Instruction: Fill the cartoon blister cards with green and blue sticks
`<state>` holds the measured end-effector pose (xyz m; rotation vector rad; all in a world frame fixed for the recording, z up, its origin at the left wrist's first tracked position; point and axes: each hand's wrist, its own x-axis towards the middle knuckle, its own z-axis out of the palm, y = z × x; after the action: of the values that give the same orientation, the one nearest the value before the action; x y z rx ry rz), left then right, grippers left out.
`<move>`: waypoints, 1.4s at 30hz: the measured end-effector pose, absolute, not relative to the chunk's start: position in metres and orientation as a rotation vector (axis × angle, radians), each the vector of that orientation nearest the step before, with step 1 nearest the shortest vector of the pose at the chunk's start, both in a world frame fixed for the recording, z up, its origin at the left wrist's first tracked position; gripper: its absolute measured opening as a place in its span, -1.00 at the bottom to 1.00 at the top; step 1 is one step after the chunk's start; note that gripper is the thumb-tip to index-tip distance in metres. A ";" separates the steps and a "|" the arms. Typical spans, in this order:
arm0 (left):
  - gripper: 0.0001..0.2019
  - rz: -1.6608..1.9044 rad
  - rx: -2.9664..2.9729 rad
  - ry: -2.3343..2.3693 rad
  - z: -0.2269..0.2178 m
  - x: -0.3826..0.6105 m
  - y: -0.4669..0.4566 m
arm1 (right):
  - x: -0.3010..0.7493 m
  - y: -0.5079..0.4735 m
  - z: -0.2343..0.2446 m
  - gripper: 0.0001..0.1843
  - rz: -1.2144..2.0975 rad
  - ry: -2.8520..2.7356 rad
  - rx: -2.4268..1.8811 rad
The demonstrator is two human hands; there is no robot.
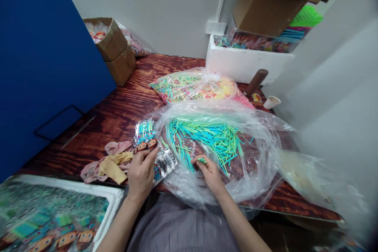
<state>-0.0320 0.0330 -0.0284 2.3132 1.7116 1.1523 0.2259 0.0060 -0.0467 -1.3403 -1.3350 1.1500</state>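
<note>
My left hand [141, 175] is closed, its curled fingers at the edge of a shiny silver printed packet [166, 164]; its exact hold is partly hidden. Just beyond those fingertips lies another clear packet [144, 133] with blue and brown cartoon figures. My right hand [210, 175] pinches a small bundle of short green and blue sticks [202, 160], end-on to me. It is over the near side of a large open clear plastic bag [262, 161]. Many loose thin green and blue sticks [212, 138] lie inside that bag.
Behind is a second bag of multicoloured sticks [183, 86]. A brown cylinder [256, 82], paper cup [271, 102] and white foam box [248, 61] stand back right. Crumpled cloths [113, 163] lie left, above a foam box [115, 195] of packets. A blue panel [44, 55] borders the left.
</note>
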 end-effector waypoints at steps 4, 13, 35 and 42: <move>-0.76 1.230 2.235 1.722 -0.022 -0.028 0.036 | 0.226 0.006 -0.048 -0.79 1.154 -1.321 -1.314; -0.84 1.239 2.246 1.688 -0.027 -0.030 0.036 | 0.227 0.007 -0.047 -0.81 1.161 -1.296 -1.279; -0.78 1.091 2.505 1.621 -0.026 -0.035 0.050 | 0.227 0.007 -0.052 -0.82 1.133 -1.295 -1.246; -0.79 1.145 2.409 1.635 -0.028 -0.032 0.046 | 0.228 0.008 -0.055 -0.83 1.143 -1.303 -1.227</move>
<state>-0.0321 0.0459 -0.0275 2.4090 1.6345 1.1449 0.2277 0.0075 -0.0553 -1.2270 -1.3034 1.1426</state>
